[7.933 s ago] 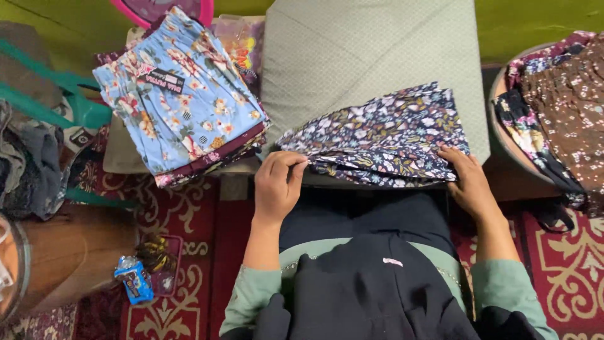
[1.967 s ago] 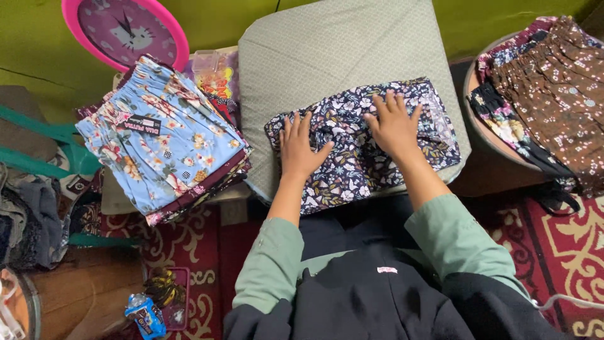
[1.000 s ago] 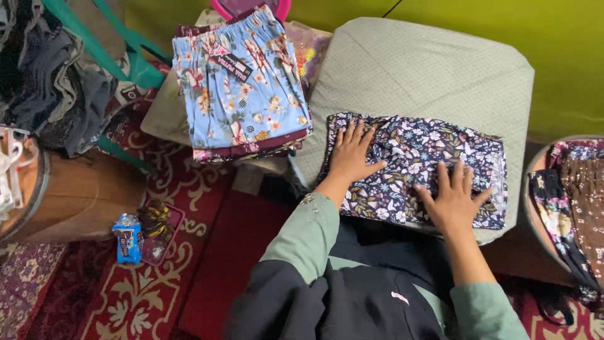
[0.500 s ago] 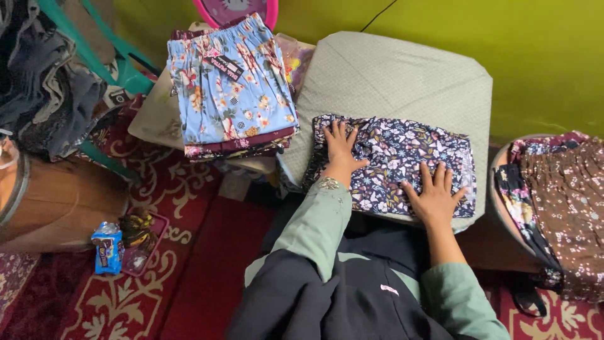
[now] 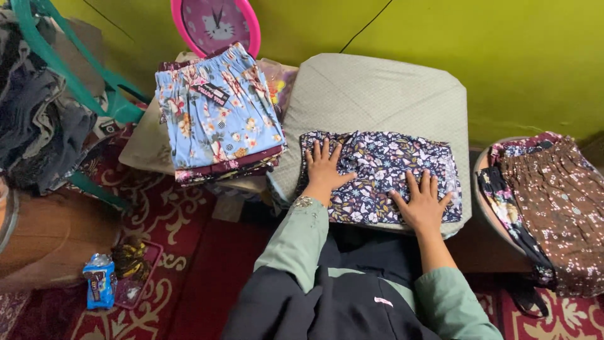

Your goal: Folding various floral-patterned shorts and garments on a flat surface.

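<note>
Two hands flat, fingers spread, gripping nothing | my left hand (image 5: 325, 171) and right hand (image 5: 421, 203) press the folded dark floral garment (image 5: 380, 176) on the grey padded surface (image 5: 377, 94) | soft, light, likely slippery; lift by folded edges | blue floral stack (image 5: 214, 116) at 10 o'clock

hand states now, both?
Left hand: open, flat on the folded dark navy floral garment.
Right hand: open, flat on the same garment.

Navy floral garment (image 5: 384, 167) – grey cushion (image 5: 377, 94), light-blue flowered stack (image 5: 214, 119), pink clock (image 5: 217, 25)
</note>
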